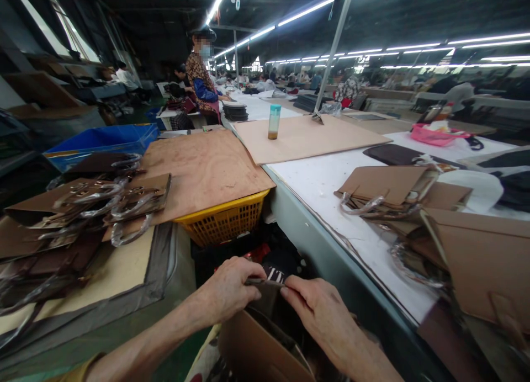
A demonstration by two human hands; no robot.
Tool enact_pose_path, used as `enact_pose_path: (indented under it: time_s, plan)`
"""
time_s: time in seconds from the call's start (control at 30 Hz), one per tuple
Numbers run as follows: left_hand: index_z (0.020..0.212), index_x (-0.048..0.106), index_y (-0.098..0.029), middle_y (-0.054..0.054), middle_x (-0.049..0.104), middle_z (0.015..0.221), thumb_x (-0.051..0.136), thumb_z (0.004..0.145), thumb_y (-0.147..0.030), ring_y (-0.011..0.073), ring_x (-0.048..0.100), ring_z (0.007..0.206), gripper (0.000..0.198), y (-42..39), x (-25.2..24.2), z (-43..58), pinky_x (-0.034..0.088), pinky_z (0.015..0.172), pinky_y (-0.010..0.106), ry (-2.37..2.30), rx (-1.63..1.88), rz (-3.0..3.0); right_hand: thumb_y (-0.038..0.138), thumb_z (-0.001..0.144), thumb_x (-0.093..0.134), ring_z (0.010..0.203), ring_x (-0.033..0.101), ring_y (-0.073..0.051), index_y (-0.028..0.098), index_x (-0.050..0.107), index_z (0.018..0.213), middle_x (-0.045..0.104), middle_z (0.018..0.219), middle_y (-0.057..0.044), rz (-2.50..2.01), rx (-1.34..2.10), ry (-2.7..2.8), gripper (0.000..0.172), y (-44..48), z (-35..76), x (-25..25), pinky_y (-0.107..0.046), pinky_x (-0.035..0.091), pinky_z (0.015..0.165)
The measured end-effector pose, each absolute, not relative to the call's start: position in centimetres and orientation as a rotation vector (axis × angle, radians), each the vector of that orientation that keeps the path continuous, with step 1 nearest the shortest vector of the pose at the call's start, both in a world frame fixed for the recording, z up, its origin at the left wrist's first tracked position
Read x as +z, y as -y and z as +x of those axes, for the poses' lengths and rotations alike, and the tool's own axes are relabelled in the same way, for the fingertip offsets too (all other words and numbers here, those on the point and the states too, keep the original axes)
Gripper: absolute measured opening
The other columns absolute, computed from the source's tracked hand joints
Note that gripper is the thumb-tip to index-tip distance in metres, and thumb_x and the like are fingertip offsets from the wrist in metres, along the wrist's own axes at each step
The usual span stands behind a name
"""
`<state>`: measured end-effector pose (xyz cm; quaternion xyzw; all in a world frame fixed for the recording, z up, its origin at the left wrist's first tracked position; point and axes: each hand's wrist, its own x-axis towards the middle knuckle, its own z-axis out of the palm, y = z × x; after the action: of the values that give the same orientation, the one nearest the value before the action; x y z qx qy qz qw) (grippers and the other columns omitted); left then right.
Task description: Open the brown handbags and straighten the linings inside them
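Observation:
Low in the frame, my left hand (pixel 229 288) and my right hand (pixel 317 310) both grip the top edge of a brown handbag (pixel 256 346) held in my lap. The fingers of each hand pinch its dark opening, a few centimetres apart. To my left a stack of finished brown handbags (pixel 83 205) with plastic-wrapped handles lies on a side table. More brown handbags (pixel 414 194) lie on the white worktable (pixel 323 183) at my right.
A yellow plastic basket (pixel 223 222) sits under a plywood board (pixel 199 169) ahead. A teal-capped bottle (pixel 274 121) stands on a cardboard sheet. A blue bin (pixel 103 139) is at far left. A person in a patterned top stands farther up the line.

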<state>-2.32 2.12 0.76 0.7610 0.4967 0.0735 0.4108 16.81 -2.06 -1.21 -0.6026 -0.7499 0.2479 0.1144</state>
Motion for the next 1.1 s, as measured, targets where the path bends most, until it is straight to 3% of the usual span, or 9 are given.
enact_pose_path:
  time_s: [0.13, 0.37, 0.93, 1.1]
  plan:
    - [0.071, 0.066, -0.017, -0.004, 0.048, 0.059, 0.055, 0.063, -0.023, 0.0125, 0.044, 0.062, 0.015, -2.0, 0.3, -2.2, 0.027, 0.052, 0.019, -1.255, 0.211, 1.784, 0.036, 0.089, 0.043, 0.065, 0.059, -0.015, 0.026, 0.067, 0.084, 0.068, 0.072, 0.000, -1.711, 0.760, 2.221, 0.026, 1.6, 16.2, -1.1, -0.023, 0.036, 0.062]
    - [0.066, 0.064, -0.014, -0.005, 0.043, 0.056, 0.056, 0.065, -0.028, 0.0115, 0.040, 0.058, 0.016, -1.8, -0.3, -2.5, 0.025, 0.050, 0.020, -1.264, 0.274, 1.723, 0.030, 0.090, 0.041, 0.065, 0.058, -0.014, 0.026, 0.064, 0.081, 0.067, 0.073, 0.002, -1.670, 0.806, 2.195, 0.025, 0.8, 15.1, -1.1, -0.022, 0.034, 0.062]
    - [0.073, 0.068, -0.014, -0.005, 0.041, 0.056, 0.047, 0.075, -0.025, 0.0102, 0.037, 0.058, 0.024, -1.7, 0.0, -3.2, 0.027, 0.053, 0.020, -1.189, 0.326, 1.735, 0.032, 0.091, 0.040, 0.055, 0.051, -0.013, 0.022, 0.064, 0.073, 0.060, 0.060, 0.000, -1.702, 0.640, 2.238, 0.032, 1.4, 14.4, -1.3, -0.021, 0.030, 0.054]
    - [0.077, 0.070, -0.014, -0.004, 0.049, 0.058, 0.045, 0.073, -0.021, 0.0108, 0.041, 0.057, 0.026, -1.6, -0.3, -3.4, 0.029, 0.055, 0.020, -1.202, 0.322, 1.770, 0.031, 0.090, 0.040, 0.054, 0.051, -0.012, 0.022, 0.064, 0.073, 0.061, 0.061, 0.000, -1.699, 0.634, 2.243, 0.031, 1.5, 14.4, -1.4, -0.022, 0.030, 0.053]
